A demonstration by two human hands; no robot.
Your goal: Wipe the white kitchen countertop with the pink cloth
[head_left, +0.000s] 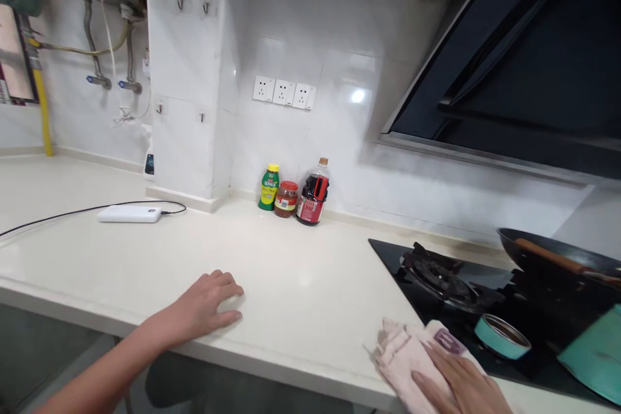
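My left hand (212,303) rests on the white countertop (272,259) near its front edge, thumb and fingers apart, with nothing in it. At the lower right, my right hand (458,378) presses on a folded pale pink cloth (405,356) with a purple patch. The cloth lies on the counter beside the front left corner of the black gas stove (398,255). Close to the right hand, a small turquoise round container (502,336) with a metal rim stands on the stove.
A green bottle (269,187), a red-lidded jar (286,199) and a dark sauce bottle (313,194) stand by the wall. A white power bank (129,214) with a black cable lies left. A wok (524,249) sits on the stove, below the range hood (514,71). A turquoise object (596,352) is at the right edge.
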